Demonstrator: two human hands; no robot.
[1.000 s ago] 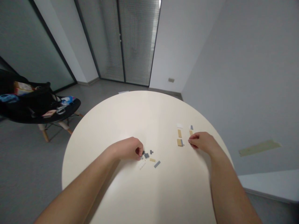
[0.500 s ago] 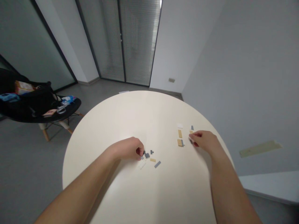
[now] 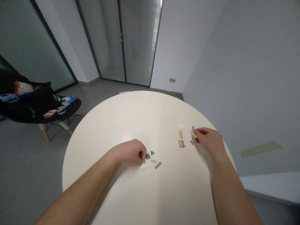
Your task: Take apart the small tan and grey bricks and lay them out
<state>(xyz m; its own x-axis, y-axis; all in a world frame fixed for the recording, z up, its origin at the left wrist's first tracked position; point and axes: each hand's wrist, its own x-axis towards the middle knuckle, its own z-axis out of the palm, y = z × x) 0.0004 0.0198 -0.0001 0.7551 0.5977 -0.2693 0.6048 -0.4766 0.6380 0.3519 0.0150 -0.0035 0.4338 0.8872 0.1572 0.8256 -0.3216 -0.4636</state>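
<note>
My left hand [image 3: 136, 152] is curled at a small cluster of dark grey pieces [image 3: 147, 156], its fingertips pressed together; what they hold, if anything, is hidden. Right of that cluster lie a small grey piece [image 3: 152, 152], a tan strip [image 3: 153, 161] and a grey strip [image 3: 158, 165]. A white piece [image 3: 143, 168] is just below the hand. My right hand [image 3: 206, 136] has its fingers closed at a tan piece [image 3: 192, 135], between one grey piece [image 3: 193, 127] above and another [image 3: 192, 142] below. To its left are two tan studded pieces [image 3: 180, 134] [image 3: 181, 143] and a white piece [image 3: 181, 126].
The pieces lie on a round cream table [image 3: 112, 115]. A black chair [image 3: 77, 104] holding a dark bag [image 3: 42, 100] and small packets stands at the left. Behind the table are glass doors [image 3: 138, 40]; a grey wall rises at the right.
My right hand has shifted slightly up and right, and the grey piece by its fingertips now lies uncovered on the table. My left hand has moved slightly right and down; the white piece beneath it has turned.
</note>
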